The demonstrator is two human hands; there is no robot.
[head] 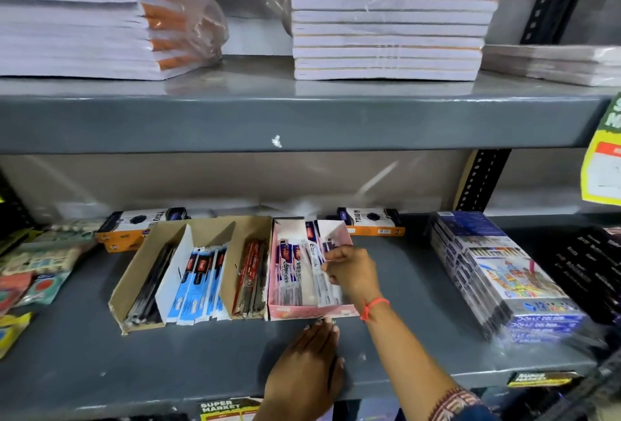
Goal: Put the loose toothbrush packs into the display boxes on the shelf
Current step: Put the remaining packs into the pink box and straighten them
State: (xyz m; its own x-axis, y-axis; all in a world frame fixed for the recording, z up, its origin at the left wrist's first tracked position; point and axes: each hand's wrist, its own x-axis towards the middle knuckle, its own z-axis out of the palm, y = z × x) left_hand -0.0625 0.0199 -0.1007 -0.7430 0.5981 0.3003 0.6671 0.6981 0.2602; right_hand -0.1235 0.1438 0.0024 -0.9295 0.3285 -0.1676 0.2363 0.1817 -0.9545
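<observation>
A pink display box stands on the grey shelf, filled with white and purple toothbrush packs. My right hand reaches into its right side and pinches the top of one white pack that stands in the box. My left hand lies flat on the shelf, fingertips against the box's front wall. Left of it, a brown cardboard box holds black, blue and red packs in separate compartments.
Two orange and black boxes sit behind the display boxes. A wrapped stack of crayon boxes stands to the right, small packaged goods at the left. Stacks of notebooks fill the shelf above.
</observation>
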